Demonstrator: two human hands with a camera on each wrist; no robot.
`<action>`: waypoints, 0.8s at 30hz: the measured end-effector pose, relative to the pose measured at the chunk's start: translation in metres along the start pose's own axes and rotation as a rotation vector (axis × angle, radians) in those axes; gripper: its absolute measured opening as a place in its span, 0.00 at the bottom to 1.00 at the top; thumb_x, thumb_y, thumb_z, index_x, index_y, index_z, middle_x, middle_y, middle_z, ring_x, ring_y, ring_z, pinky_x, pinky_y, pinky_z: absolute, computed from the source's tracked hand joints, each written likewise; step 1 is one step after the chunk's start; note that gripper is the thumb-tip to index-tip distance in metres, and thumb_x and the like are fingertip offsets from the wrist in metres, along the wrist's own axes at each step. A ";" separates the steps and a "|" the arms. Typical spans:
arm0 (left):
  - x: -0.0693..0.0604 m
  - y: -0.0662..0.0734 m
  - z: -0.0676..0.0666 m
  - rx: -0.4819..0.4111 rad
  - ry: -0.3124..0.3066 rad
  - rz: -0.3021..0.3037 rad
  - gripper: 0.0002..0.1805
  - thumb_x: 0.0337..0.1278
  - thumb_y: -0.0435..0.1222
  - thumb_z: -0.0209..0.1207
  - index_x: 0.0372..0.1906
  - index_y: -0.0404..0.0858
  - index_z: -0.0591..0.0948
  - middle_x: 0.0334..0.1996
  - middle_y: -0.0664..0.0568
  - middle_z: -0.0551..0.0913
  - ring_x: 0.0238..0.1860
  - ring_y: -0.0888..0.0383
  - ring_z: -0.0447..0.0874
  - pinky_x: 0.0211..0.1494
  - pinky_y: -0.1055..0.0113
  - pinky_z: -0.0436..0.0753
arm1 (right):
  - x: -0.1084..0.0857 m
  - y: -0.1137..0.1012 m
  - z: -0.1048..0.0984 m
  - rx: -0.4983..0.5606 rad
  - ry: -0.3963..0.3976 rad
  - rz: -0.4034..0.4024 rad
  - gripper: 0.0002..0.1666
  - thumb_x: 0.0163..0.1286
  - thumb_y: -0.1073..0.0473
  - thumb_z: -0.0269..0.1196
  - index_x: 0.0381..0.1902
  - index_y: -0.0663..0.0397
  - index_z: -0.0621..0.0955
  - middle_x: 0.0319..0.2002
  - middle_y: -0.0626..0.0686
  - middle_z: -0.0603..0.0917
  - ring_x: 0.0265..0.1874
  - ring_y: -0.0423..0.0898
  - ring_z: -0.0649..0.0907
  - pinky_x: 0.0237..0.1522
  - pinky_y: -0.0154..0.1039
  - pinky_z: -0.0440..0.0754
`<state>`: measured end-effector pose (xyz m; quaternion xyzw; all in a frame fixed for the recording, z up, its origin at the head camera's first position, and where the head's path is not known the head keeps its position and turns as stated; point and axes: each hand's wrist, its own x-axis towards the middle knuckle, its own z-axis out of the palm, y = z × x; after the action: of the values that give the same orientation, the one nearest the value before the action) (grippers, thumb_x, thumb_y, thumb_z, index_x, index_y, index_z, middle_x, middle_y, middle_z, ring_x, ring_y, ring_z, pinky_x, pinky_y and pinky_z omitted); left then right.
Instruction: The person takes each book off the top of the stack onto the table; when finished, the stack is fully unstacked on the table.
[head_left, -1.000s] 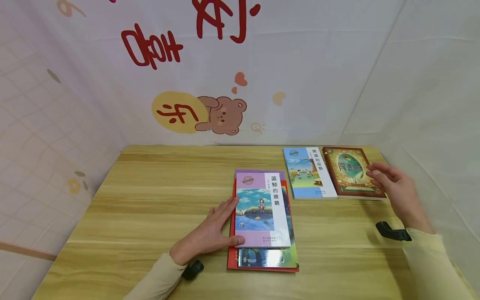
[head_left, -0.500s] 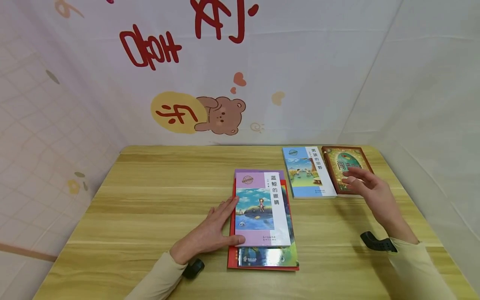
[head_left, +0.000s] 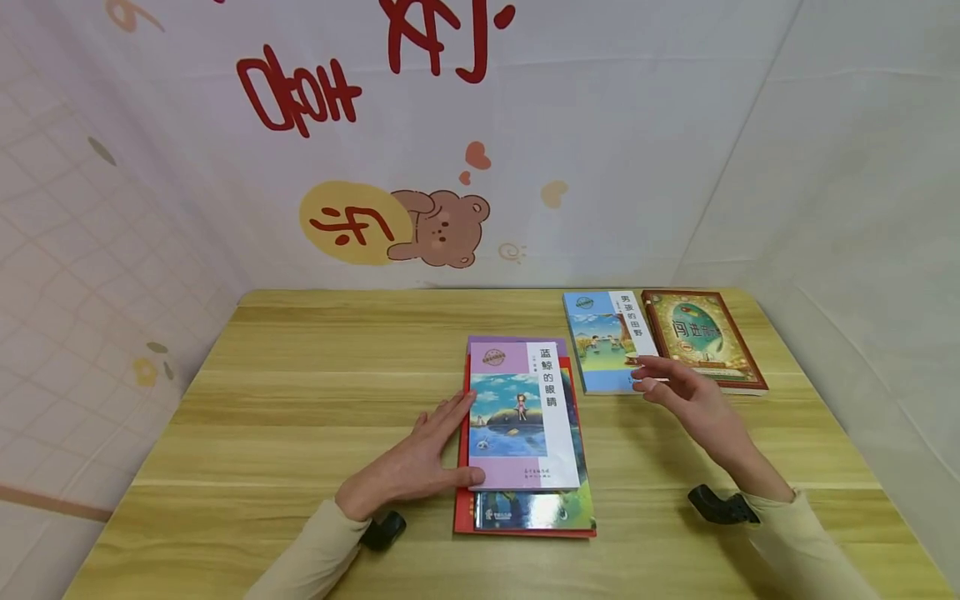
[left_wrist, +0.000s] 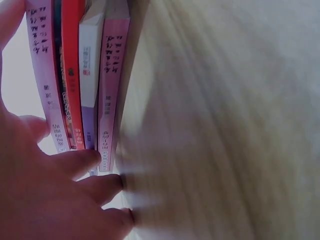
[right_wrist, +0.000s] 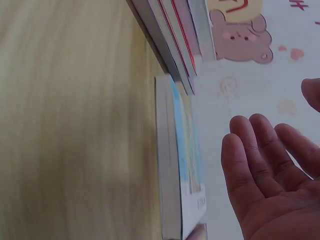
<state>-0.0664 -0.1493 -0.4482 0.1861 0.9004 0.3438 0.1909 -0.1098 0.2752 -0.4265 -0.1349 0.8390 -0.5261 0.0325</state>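
Observation:
A stack of books lies mid-table, a pink-and-white book [head_left: 510,417] on top and a red one [head_left: 464,508] beneath. The left hand [head_left: 416,462] rests along the stack's left edge, thumb on the top cover; in the left wrist view its fingers lie against the spines [left_wrist: 92,65]. The right hand [head_left: 705,412] hovers over the lower right corner of a blue-and-white book [head_left: 607,342], fingers loosely bent, holding nothing. In the right wrist view that hand [right_wrist: 280,185] is beside the blue book [right_wrist: 187,150], not touching it.
A brown-framed book [head_left: 701,337] with a green oval lies right of the blue one, near the back edge of the wooden table [head_left: 300,375]. A pale cloth backdrop [head_left: 600,125] with a printed bear stands behind, and cloth walls flank both sides.
The right hand has moved left, from the brown-framed book's right side across it to the blue book, uncovering the brown-framed cover. The left hand and the books have stayed in place.

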 end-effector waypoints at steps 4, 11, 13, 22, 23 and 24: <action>0.000 -0.003 -0.004 -0.016 -0.013 0.013 0.60 0.57 0.66 0.65 0.85 0.59 0.42 0.85 0.56 0.44 0.83 0.48 0.41 0.82 0.45 0.40 | 0.000 -0.006 0.014 -0.007 -0.045 0.035 0.30 0.82 0.51 0.58 0.73 0.62 0.71 0.59 0.65 0.83 0.54 0.53 0.87 0.53 0.32 0.84; -0.001 -0.009 -0.007 -0.065 -0.012 0.009 0.61 0.56 0.67 0.65 0.86 0.54 0.44 0.84 0.50 0.49 0.83 0.41 0.44 0.82 0.45 0.42 | 0.001 -0.018 0.036 -0.007 -0.098 0.066 0.29 0.80 0.50 0.61 0.70 0.59 0.75 0.58 0.60 0.85 0.53 0.54 0.87 0.53 0.32 0.83; -0.001 -0.010 -0.008 -0.059 -0.017 0.035 0.61 0.57 0.66 0.65 0.86 0.51 0.45 0.84 0.49 0.50 0.83 0.41 0.43 0.82 0.45 0.41 | 0.002 -0.020 0.042 -0.001 -0.108 0.062 0.29 0.79 0.50 0.62 0.70 0.59 0.75 0.57 0.60 0.85 0.53 0.53 0.87 0.52 0.33 0.83; 0.000 -0.008 -0.007 -0.045 -0.042 0.081 0.59 0.61 0.67 0.62 0.86 0.50 0.44 0.83 0.43 0.48 0.83 0.40 0.39 0.81 0.40 0.38 | 0.007 -0.014 0.063 0.014 -0.143 0.030 0.29 0.78 0.54 0.63 0.71 0.63 0.73 0.53 0.59 0.85 0.46 0.51 0.87 0.49 0.36 0.85; 0.000 -0.008 -0.007 -0.038 -0.041 0.080 0.59 0.60 0.67 0.62 0.86 0.50 0.44 0.83 0.43 0.48 0.83 0.41 0.39 0.81 0.40 0.38 | 0.007 -0.014 0.065 0.029 -0.149 0.035 0.30 0.78 0.55 0.63 0.71 0.64 0.72 0.53 0.61 0.85 0.45 0.51 0.87 0.47 0.37 0.86; 0.001 -0.007 -0.006 -0.031 -0.041 0.079 0.59 0.60 0.66 0.63 0.86 0.50 0.44 0.84 0.44 0.48 0.83 0.41 0.39 0.81 0.39 0.38 | 0.008 -0.015 0.066 0.042 -0.155 0.043 0.31 0.78 0.55 0.63 0.72 0.65 0.72 0.53 0.62 0.84 0.43 0.51 0.88 0.46 0.38 0.86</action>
<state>-0.0712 -0.1571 -0.4490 0.2252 0.8829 0.3612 0.1984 -0.1012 0.2094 -0.4421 -0.1565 0.8254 -0.5309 0.1114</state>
